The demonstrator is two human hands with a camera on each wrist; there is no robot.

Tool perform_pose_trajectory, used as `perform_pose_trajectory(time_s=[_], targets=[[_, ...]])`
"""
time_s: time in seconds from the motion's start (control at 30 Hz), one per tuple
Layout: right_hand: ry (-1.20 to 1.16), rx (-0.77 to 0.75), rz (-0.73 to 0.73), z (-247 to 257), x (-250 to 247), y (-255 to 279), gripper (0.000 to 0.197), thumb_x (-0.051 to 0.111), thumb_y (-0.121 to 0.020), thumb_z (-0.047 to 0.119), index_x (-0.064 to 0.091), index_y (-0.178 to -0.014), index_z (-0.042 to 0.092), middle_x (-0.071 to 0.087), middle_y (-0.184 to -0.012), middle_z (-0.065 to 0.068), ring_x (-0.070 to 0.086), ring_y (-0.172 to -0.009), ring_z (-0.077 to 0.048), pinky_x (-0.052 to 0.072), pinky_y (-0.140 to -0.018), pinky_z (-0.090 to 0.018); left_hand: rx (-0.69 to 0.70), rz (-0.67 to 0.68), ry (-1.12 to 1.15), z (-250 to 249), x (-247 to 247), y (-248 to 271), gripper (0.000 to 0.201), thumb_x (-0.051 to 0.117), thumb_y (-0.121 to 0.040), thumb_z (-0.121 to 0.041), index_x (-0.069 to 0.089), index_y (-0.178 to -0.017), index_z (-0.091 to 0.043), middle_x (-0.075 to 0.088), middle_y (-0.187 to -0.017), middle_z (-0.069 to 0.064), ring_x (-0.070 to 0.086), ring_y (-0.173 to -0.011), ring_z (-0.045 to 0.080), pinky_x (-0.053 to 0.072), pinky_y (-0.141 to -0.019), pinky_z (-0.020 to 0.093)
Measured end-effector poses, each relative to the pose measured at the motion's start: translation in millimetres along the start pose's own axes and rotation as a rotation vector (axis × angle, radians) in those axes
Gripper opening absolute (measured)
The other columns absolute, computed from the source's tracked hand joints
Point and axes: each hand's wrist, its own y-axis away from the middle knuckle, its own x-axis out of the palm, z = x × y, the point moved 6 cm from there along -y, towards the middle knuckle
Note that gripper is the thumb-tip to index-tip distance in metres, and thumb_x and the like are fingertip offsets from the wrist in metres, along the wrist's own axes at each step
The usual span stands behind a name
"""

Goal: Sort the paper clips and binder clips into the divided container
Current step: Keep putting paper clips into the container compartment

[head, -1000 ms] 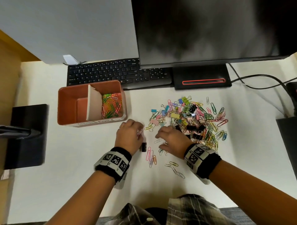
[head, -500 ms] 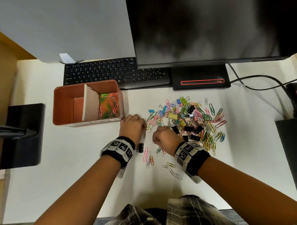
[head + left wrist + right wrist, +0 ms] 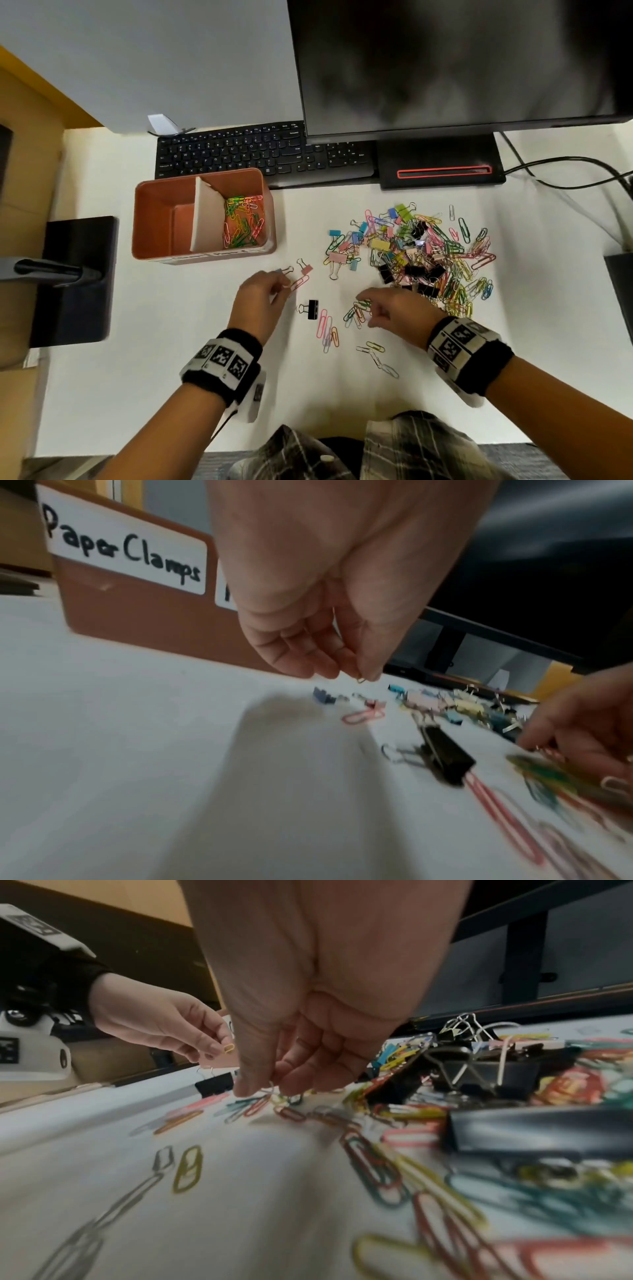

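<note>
**Both hands at the clips**

The left hand (image 3: 308, 631) pinches a small yellow paper clip (image 3: 360, 680), mostly hidden by the fingertips. The right hand (image 3: 301, 1053) pinches blurred paper clips (image 3: 270, 1093) at the edge of the clip pile (image 3: 424, 253). The divided container (image 3: 150, 219) sits well left, with paper clips in its right compartment.

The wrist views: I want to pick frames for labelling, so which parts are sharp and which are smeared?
Left wrist view: the left hand and the "Paper Clamps" label read clearly; the desk and the black binder clip are smeared. Right wrist view: the right hand is fairly sharp; the foreground paper clips are streaked.
</note>
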Motion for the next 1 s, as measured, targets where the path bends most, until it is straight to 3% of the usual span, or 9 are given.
perform_pose_trajectory(time_s=[0.1, 0.2, 0.37, 0.53, 0.67, 0.8, 0.87, 1.0], targets=[[0.019, 0.053, 0.006, -1, 9, 1, 0.055, 0.064, -0.085, 0.024, 0.041, -0.134, 0.026, 0.057, -0.083, 0.011, 0.056, -0.079, -0.01, 0.049, -0.078, -0.026, -0.034, 0.035, -0.018, 9, 19, 1, 0.018, 0.068, -0.081, -0.016, 0.068, -0.099, -0.013, 0.068, -0.086, 0.003, 0.059, -0.079, 0.02, 0.047, -0.079, 0.029], [0.001, 0.076, -0.06, 3, 13, -4, 0.051, 0.064, -0.085, 0.026, 0.044, -0.131, 0.025, 0.057, -0.082, 0.011, 0.052, -0.079, -0.008, 0.043, -0.073, -0.025, -0.036, 0.053, -0.078, 12, 32, -5, 0.018, 0.066, -0.08, -0.016, 0.067, -0.099, -0.015, 0.068, -0.088, 0.004, 0.059, -0.083, 0.022, 0.047, -0.081, 0.031], [-0.009, 0.069, -0.158, 11, 11, -16, 0.019, 0.062, -0.086, 0.023, 0.062, -0.103, 0.014, 0.048, -0.088, 0.006, 0.047, -0.084, -0.013, 0.04, -0.075, -0.025, 0.025, 0.08, -0.184, 3, 37, -19, 0.005, 0.061, -0.083, -0.01, 0.065, -0.086, -0.009, 0.061, -0.09, 0.011, 0.054, -0.088, 0.031, 0.046, -0.075, 0.035], [0.116, 0.049, -0.174, 17, 5, -25, 0.015, 0.064, -0.084, 0.023, 0.069, -0.089, 0.009, 0.05, -0.102, -0.004, 0.045, -0.1, -0.021, 0.047, -0.083, -0.036, 0.098, 0.095, -0.232, -5, 37, -19, 0.005, 0.058, -0.086, -0.008, 0.062, -0.086, -0.005, 0.061, -0.088, 0.014, 0.054, -0.085, 0.033, 0.047, -0.069, 0.038], [0.126, 0.004, -0.128, 17, 2, -28, 0.014, 0.057, -0.089, 0.018, 0.066, -0.095, 0.008, 0.058, -0.104, -0.007, 0.048, -0.101, -0.024, 0.044, -0.087, -0.037, 0.099, 0.085, -0.147, -6, 25, -17, 0.007, 0.055, -0.088, -0.008, 0.061, -0.089, -0.008, 0.063, -0.086, 0.008, 0.054, -0.084, 0.027, 0.038, -0.069, 0.029], [0.087, -0.013, -0.142, 16, -7, -26, 0.013, 0.058, -0.088, 0.017, 0.067, -0.093, 0.008, 0.059, -0.101, -0.007, 0.055, -0.095, -0.023, 0.045, -0.086, -0.035, 0.231, 0.158, -0.053, -14, 5, 0, 0.007, 0.067, -0.081, -0.008, 0.063, -0.079, -0.013, 0.059, -0.078, -0.001, 0.052, -0.075, 0.016, 0.035, -0.068, 0.02], [0.079, -0.035, -0.16, 19, -9, -22, 0.014, 0.062, -0.086, 0.021, 0.068, -0.091, 0.009, 0.055, -0.103, -0.006, 0.055, -0.093, -0.021, 0.047, -0.085, -0.035, 0.222, 0.199, 0.019, -14, 0, 16, 0.008, 0.071, -0.078, -0.012, 0.064, -0.077, -0.015, 0.056, -0.077, -0.006, 0.051, -0.072, 0.008, 0.035, -0.068, 0.008], [0.132, -0.085, -0.109, 34, 7, -15, 0.015, 0.065, -0.082, 0.028, 0.069, -0.087, 0.014, 0.05, -0.118, -0.002, 0.05, -0.103, -0.021, 0.046, -0.087, -0.037, 0.129, 0.253, 0.109, -14, 25, 47, 0.012, 0.075, -0.075, -0.017, 0.063, -0.073, -0.014, 0.053, -0.084, -0.002, 0.049, -0.075, 0.002, 0.035, -0.068, 0.003]])
